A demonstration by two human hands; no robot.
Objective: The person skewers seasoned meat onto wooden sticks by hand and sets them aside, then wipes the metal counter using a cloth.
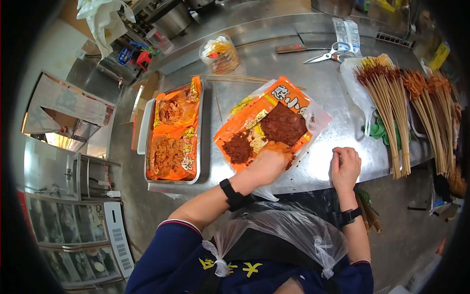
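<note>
My left hand (269,164) reaches over an open orange food packet (234,123), its fingers curled downward around an orange-red piece of food (277,147) whose kind I cannot make out. Two patches of dark red seasoning lie on the packet, a large one (284,125) and a smaller one (238,148), with pale crumbs between them. To the right, my right hand (346,166) is at the table's front edge with fingers bent in and the thumb close to them. Whatever it may hold is hidden. Both wrists wear black bands.
A metal tray (199,147) holding orange packets of shredded food stands left. Bundles of loaded skewers (387,112) lie right, partly over the table edge. Scissors (329,56), a knife (293,48) and a plastic tub (220,56) are at the back. Thin sticks (235,78) lie behind the packet.
</note>
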